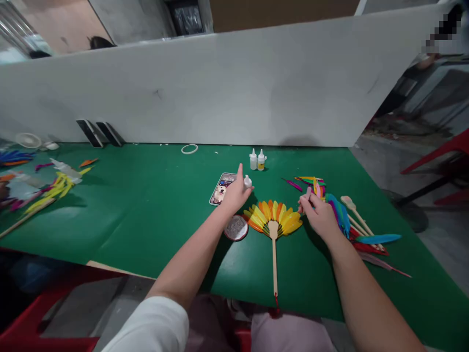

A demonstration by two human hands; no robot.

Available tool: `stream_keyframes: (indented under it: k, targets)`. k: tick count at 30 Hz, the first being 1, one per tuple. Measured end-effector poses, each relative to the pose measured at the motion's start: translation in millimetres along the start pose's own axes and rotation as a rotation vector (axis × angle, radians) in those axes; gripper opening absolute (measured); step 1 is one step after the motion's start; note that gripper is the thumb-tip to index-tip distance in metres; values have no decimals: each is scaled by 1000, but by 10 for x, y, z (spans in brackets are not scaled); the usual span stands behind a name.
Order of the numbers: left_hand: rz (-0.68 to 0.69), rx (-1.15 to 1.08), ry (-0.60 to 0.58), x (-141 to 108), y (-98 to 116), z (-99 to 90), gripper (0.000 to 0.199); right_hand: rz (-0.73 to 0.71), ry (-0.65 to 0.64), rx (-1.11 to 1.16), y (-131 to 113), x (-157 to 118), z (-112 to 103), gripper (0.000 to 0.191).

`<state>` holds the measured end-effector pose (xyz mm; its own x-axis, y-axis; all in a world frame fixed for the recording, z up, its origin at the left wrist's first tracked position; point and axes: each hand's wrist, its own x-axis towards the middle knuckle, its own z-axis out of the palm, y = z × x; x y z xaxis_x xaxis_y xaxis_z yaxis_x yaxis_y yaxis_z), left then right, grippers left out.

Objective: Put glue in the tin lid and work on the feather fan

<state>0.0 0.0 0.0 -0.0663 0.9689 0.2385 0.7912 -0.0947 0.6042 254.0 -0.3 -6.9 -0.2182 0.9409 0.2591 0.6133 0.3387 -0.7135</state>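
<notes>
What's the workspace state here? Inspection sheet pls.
Surface: green mat, grey partition behind.
Work things: feather fan flat on the mat; glue bottle in left hand.
Clutter: phone, two bottles, round tin, loose feathers, white ring.
Hands: right hand pinching a feather by the pile.
Cables: nothing seen.
Surroundings: red chair at right; more feathers far left.

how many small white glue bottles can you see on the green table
3: two bottles stand side by side near the white partition, one white-capped and one yellowish, and a third bottle sits in the left hand. More may be hidden.
</notes>
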Motion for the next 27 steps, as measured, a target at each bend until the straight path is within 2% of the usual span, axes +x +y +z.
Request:
stream_keyframes:
  k: [4,6,9,12,15,18,20,23,27]
  targets:
    - [64,-492,38,-352,130,-284,88,28,-7,55,27,-17,33,32]
    - [44,-587,69,-525,155,-420,81,61,20,118,12,-32,33,34]
    - [-32,-815,49,-688,85,-569,70,86,137,175,-108,-33,23,41]
    - [-120,-1061,44,-751,-66,-653,54,110,246,297,-367,7,78,46]
    - [-170,-1130,108,-759,-185,-703,36,115,88,540,-691,55,267,46]
    - [-172,-1184,56,-761,-215,-773,27,153,-54,677,-933,57,533,38]
    - [-157,-1261,41,-775,-203,-845,25,169,-125,722,-1004,20,686,30]
    - [-149,-1432,88,-819,-196,-977,25,131,-234,605,-1003,-70,818,21]
    - [-218,-1601,104,-881,-241,-1110,35,52,-259,400,-952,-166,857,19]
